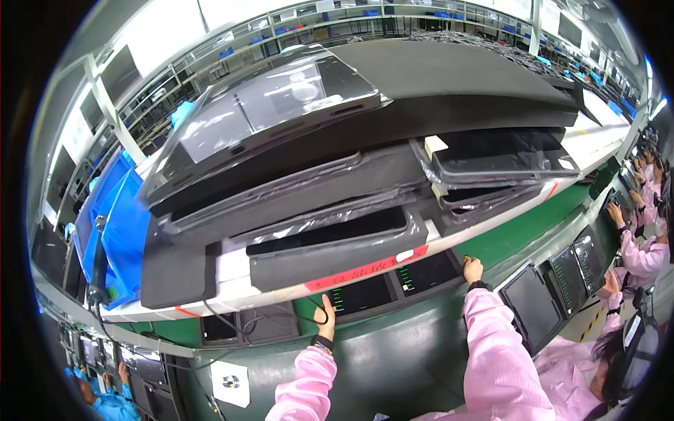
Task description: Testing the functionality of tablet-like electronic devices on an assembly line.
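Observation:
A black two-compartment tray lies on the green bench strip below the raised shelf. Two dark flat panels sit in it, the left panel and the right panel, both showing small green and white marks. My left hand is closed on the tray's left end, with a black cable passing close by. At the opposite end, my right hand grips the right corner, fingers curled against the edge. Both wrists wear black bands over pink sleeves. The fingers' undersides are hidden.
Film-wrapped dark screens rest on black foam on the white-edged shelf. Blue bins stand left. Another tray has a black cable across it. Co-workers in pink sit at right beside more panels.

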Demonstrator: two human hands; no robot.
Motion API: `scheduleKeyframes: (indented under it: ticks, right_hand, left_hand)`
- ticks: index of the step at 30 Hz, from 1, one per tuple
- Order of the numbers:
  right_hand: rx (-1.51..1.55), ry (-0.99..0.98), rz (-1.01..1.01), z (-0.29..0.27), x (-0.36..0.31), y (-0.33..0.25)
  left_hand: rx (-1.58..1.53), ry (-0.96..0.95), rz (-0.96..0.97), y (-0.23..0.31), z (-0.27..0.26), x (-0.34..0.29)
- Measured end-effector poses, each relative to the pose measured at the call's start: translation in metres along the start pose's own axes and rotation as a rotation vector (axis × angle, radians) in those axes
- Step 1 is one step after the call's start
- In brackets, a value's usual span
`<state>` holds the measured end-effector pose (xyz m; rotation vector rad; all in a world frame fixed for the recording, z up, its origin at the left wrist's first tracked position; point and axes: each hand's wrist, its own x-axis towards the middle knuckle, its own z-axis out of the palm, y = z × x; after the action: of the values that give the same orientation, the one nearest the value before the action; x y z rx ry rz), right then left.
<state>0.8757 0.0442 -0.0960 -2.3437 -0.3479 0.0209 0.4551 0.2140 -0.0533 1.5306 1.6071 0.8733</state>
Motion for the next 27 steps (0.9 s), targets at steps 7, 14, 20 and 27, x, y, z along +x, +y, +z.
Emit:
scheduleKeyframes:
  ticks: [7,14,20,27]
  right_hand:
    - [-0.022,-0.082,-0.102,-0.055,-0.137,0.003]
    - [-0.029,-0.078,-0.053,-0.096,-0.271,0.063]
    - [0.110,-0.015,-0.103,-0.111,-0.324,0.112]
    - [0.256,-0.063,-0.193,-0.122,-0.362,0.135]
  left_hand:
    - [0.159,0.036,-0.272,-0.055,-0.102,-0.094]
    - [0.137,-0.001,-0.270,-0.126,-0.177,-0.166]
    - [0.340,-0.075,-0.119,-0.152,-0.212,-0.213]
    - [0.424,-0.057,0.455,-0.165,-0.344,-0.171]
